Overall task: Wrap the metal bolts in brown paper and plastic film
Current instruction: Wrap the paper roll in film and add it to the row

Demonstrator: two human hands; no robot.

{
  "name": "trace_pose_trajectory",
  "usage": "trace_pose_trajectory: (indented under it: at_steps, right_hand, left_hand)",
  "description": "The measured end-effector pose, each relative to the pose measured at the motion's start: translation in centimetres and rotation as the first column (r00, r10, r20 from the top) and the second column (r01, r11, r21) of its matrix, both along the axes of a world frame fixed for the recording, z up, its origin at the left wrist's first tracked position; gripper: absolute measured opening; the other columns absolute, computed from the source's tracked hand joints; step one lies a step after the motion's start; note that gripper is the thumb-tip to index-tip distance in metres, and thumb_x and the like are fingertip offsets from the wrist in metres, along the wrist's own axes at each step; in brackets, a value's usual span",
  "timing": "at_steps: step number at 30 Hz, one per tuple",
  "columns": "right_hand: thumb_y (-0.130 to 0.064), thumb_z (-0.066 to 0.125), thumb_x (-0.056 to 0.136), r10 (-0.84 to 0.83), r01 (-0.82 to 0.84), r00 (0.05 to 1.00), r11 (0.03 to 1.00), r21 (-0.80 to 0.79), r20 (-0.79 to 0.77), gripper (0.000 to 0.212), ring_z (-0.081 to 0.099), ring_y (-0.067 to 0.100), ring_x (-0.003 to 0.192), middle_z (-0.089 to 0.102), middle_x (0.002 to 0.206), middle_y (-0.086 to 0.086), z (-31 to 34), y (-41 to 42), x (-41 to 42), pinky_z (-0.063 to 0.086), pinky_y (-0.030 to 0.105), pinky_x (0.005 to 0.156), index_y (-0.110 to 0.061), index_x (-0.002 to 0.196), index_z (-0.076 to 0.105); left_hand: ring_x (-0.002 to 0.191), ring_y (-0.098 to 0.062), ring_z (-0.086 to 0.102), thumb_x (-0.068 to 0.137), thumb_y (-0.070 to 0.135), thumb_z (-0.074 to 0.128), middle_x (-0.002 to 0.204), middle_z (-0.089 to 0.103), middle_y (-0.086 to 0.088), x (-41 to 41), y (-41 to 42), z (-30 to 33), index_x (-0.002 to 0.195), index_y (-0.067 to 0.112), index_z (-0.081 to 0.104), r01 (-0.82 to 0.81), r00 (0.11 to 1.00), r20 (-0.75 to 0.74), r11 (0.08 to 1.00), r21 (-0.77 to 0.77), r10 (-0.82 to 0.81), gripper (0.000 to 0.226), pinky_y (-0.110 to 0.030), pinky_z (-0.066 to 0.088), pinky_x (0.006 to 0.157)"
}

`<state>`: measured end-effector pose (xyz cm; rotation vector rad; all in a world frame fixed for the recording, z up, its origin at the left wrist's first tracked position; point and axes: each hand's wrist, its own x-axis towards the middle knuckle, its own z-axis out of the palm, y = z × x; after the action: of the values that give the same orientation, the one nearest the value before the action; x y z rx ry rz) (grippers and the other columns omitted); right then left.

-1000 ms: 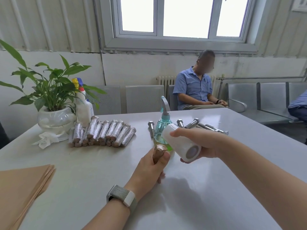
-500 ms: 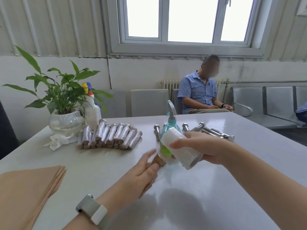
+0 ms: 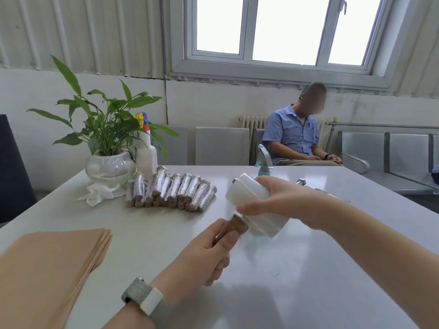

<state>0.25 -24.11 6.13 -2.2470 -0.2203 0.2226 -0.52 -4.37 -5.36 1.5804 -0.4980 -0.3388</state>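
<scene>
My left hand (image 3: 204, 252) grips a bolt wrapped in brown paper (image 3: 234, 227), its top end sticking out above my fingers. My right hand (image 3: 282, 200) holds a white roll of plastic film (image 3: 251, 200) right beside and above that end, the roll's lower edge touching it. A row of several wrapped bolts (image 3: 171, 189), covered in shiny film, lies further back on the white table (image 3: 297, 269). Bare metal bolts (image 3: 301, 182) lie behind my right hand, mostly hidden. A stack of brown paper sheets (image 3: 47, 264) sits at the near left.
A potted plant in a glass bowl (image 3: 109, 162), a crumpled tissue (image 3: 99, 193) and a white spray bottle (image 3: 147, 150) stand at the back left. A teal pump bottle (image 3: 263, 162) stands behind the roll. A person (image 3: 297, 136) sits on metal benches beyond the table.
My left hand went from open fingers half a second ago to a closed grip on the paper-wrapped bolt. The film roll moved up and slightly tilted against the bolt's end. The camera shifted.
</scene>
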Motion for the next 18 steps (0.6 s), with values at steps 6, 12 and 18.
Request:
trace_pose_trajectory:
  at_steps: [6, 12, 18]
  right_hand:
    - [-0.037, 0.08, 0.062, -0.005, 0.007, 0.992, 1.0, -0.012, 0.125, 0.051, 0.063, 0.007, 0.08, 0.062, 0.095, -0.003, -1.2, 2.1, -0.3, 0.059, 0.027, 0.065, -0.035, 0.105, 0.052]
    - [-0.053, 0.081, 0.057, 0.063, 0.091, 0.819, 0.967, -0.239, 0.57, 0.07, 0.052, 0.01, 0.088, 0.048, 0.104, -0.015, -3.4, 4.0, -1.0, 0.045, 0.026, 0.067, -0.043, 0.104, 0.031]
    - [-0.053, 0.077, 0.064, 0.074, 0.221, 0.484, 0.954, -0.204, 0.872, 0.07, 0.058, 0.018, 0.08, 0.066, 0.094, -0.005, -6.2, 5.7, -0.8, 0.034, 0.026, 0.067, -0.025, 0.115, 0.039]
  left_hand:
    - [0.04, -0.015, 0.03, 0.086, 0.054, 0.057, 0.059, 0.048, 0.0, 0.3, -0.2, -0.7, 0.094, 0.023, 0.052, -0.169, 0.985, 0.028, 0.985, -0.045, 0.171, 0.032, -0.019, 0.023, 0.04]
    - [0.038, -0.019, 0.042, 0.095, 0.045, 0.056, 0.06, 0.049, -0.005, 0.4, 0.0, -0.2, 0.105, 0.024, 0.052, -0.195, 0.976, -0.128, 0.966, -0.168, 0.175, 0.024, -0.019, 0.028, 0.039]
    - [0.04, -0.012, 0.026, 0.099, 0.016, 0.042, 0.056, 0.042, 0.002, 1.1, 0.7, -0.1, 0.086, 0.021, 0.049, -0.3, 0.938, -0.244, 0.929, -0.217, 0.246, 0.015, -0.017, 0.022, 0.04]
